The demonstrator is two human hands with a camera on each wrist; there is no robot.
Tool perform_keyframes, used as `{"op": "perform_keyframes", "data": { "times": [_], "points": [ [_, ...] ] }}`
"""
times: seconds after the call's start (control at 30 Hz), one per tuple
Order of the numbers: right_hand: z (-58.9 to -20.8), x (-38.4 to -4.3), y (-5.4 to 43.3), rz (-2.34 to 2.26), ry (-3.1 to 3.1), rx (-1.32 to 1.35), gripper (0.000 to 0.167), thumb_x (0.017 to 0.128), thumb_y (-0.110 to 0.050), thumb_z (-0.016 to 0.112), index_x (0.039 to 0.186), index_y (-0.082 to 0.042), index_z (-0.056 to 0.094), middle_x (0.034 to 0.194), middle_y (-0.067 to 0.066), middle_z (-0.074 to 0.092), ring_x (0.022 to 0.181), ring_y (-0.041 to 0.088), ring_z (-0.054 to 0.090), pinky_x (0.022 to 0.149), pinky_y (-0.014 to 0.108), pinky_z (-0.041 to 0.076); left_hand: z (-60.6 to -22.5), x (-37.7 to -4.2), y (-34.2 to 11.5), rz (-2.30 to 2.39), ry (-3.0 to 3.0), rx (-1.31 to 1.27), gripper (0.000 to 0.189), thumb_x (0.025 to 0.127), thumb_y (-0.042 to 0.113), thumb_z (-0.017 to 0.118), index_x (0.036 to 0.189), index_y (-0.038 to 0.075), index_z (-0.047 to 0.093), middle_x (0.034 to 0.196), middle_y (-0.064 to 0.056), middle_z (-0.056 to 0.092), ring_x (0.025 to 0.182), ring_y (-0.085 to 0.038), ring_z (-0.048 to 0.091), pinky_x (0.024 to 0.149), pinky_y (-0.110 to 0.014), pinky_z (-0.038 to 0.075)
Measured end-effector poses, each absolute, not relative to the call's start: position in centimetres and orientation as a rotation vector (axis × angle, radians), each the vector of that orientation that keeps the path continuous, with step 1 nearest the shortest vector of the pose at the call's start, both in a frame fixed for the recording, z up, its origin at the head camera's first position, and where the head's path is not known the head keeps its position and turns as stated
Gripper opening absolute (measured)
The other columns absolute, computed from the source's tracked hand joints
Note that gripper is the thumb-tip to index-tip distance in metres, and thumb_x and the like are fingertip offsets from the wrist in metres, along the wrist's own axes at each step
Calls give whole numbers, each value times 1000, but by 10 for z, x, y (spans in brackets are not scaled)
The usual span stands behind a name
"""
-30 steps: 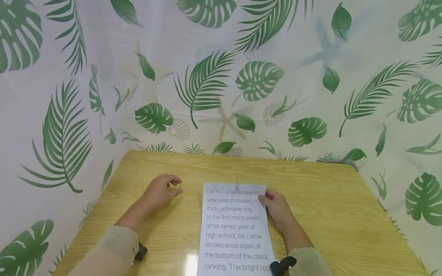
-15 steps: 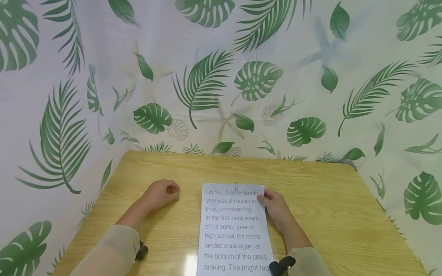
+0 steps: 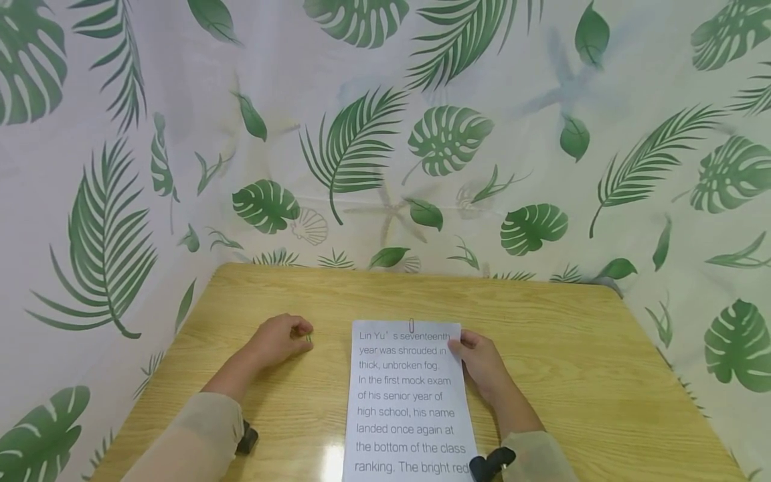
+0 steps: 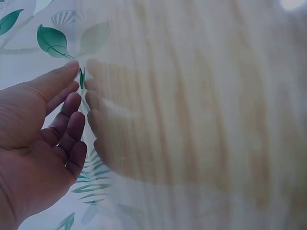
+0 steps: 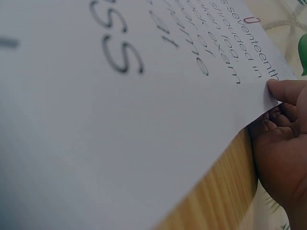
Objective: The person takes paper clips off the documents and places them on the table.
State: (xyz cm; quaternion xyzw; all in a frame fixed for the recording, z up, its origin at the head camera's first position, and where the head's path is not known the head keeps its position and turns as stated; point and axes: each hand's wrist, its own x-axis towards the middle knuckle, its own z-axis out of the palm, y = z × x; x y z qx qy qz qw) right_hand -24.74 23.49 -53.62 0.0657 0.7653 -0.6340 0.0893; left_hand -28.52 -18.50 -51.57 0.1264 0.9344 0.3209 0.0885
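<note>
My left hand (image 3: 280, 338) is low over the left half of the wooden table (image 3: 572, 361), thumb and forefinger pinching a small green paper clip (image 3: 308, 338). In the left wrist view the clip (image 4: 82, 78) shows as a thin green loop at the fingertips; the other fingers are loosely bent. My right hand (image 3: 482, 361) grips the upper right edge of a white printed sheet (image 3: 409, 395), thumb on top and fingers underneath. A red paper clip (image 3: 411, 325) sits on the sheet's top edge, left of that hand; the right wrist view shows the red clip (image 5: 252, 20) too.
The table's far edge meets a white curtain (image 3: 361, 167) printed with green leaves, which also runs along both sides. Each wrist carries a black strap mount (image 3: 492, 463). Light glares off the tabletop left of the sheet.
My left hand has come down and slightly nearer to me with the green paper clip. The right hand and the sheet have stayed in place, apart from a slight camera shift.
</note>
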Motion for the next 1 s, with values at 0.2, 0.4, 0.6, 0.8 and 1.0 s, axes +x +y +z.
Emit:
{"op": "perform_keyframes", "data": {
  "times": [0.2, 0.4, 0.6, 0.8, 1.0],
  "points": [
    [-538, -248, 235, -1876, 2289, 208, 45, 112, -19, 57, 155, -5, 56, 143, 17, 71, 124, 20, 73, 94, 20, 60, -510, -285, -169, 938, 2852, 373, 41, 109, 32, 66, 138, 3, 67, 133, -17, 68, 122, -33, 66, 108, -53, 56],
    [-540, -248, 236, -1882, 2287, 202, 43, 112, -19, 57, 153, -4, 58, 142, 17, 72, 123, 20, 73, 94, 18, 59, -497, -282, -142, 914, 2936, 409, 42, 109, 32, 66, 141, 4, 66, 139, -16, 67, 129, -34, 64, 111, -52, 55],
    [-539, -246, 237, -1870, 2309, 186, 43, 113, -19, 57, 153, -4, 58, 141, 17, 72, 122, 20, 73, 92, 17, 57, -482, -276, -107, 857, 3027, 493, 41, 108, 31, 68, 143, 9, 66, 146, -11, 65, 140, -33, 60, 118, -50, 52],
    [-539, -248, 237, -1819, 2371, 207, 44, 112, -19, 58, 154, -4, 57, 144, 17, 71, 132, 26, 69, 109, 29, 56, -476, -272, -71, 853, 3044, 555, 41, 108, 33, 68, 144, 14, 66, 150, -9, 63, 144, -32, 58, 121, -48, 50],
    [-538, -249, 235, -1807, 2382, 212, 45, 112, -18, 58, 154, -3, 57, 145, 17, 71, 135, 27, 68, 119, 42, 51, -479, -269, -45, 862, 3024, 610, 40, 110, 32, 65, 145, 13, 64, 152, -10, 62, 147, -32, 56, 123, -48, 48]
  ]
}}
